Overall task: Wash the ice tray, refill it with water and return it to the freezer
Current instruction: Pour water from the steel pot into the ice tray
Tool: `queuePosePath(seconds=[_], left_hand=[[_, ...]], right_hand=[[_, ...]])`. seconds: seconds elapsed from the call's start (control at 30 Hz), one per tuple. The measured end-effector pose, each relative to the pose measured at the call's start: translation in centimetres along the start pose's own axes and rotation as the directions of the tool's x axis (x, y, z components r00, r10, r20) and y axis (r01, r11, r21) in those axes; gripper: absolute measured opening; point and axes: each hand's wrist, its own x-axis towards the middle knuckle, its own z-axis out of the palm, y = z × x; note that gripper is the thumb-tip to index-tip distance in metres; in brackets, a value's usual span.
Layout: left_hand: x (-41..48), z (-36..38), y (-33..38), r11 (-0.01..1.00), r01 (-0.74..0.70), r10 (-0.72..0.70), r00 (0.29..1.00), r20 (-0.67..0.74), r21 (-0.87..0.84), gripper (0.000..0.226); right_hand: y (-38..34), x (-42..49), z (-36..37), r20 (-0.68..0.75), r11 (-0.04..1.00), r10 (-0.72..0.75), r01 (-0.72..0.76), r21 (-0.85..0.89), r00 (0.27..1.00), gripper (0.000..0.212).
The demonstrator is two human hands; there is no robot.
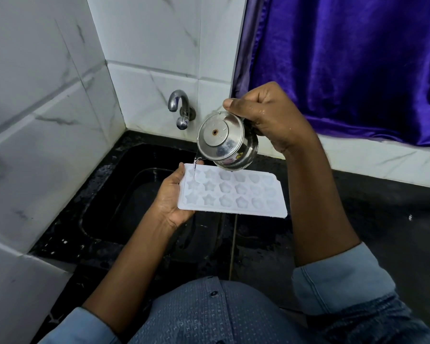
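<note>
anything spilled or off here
Nothing damaged. Water droplets speckle the black counter around the sink. The ice tray is held by one end only in the left hand, while the right hand pours from a steel pot.

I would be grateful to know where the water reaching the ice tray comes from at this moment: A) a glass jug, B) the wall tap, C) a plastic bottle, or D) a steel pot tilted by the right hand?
D: the right hand tilts a steel pot, and a thin stream falls from its rim onto the ice tray that the left hand holds; no flow shows at the tap.
</note>
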Motion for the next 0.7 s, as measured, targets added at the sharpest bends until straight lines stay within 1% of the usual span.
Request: queuePosePath(seconds=[0.4, 0.6, 0.7], left_hand=[[0.0, -0.1, 0.1, 1.000, -0.010, 0.010, 1.000, 0.003, 0.027, 0.060], [0.4, -0.2, -0.1, 1.000, 0.002, -0.002, 1.000, 0.018, 0.000, 0.060], [0.5, -0.4, -0.2, 1.000, -0.002, 0.002, 1.000, 0.017, -0.006, 0.059]], right_hand=[[1.2, 0.6, -0.2, 0.000, 1.000, 0.021, -0.021, 0.008, 1.000, 0.060], [2.5, 0.5, 0.0, -0.034, 0.994, 0.061, -0.057, 0.095, 0.998, 0.055], [3.7, 0.0, 0.0, -0.097, 0.979, 0.097, -0.078, 0.187, 0.991, 0.054]])
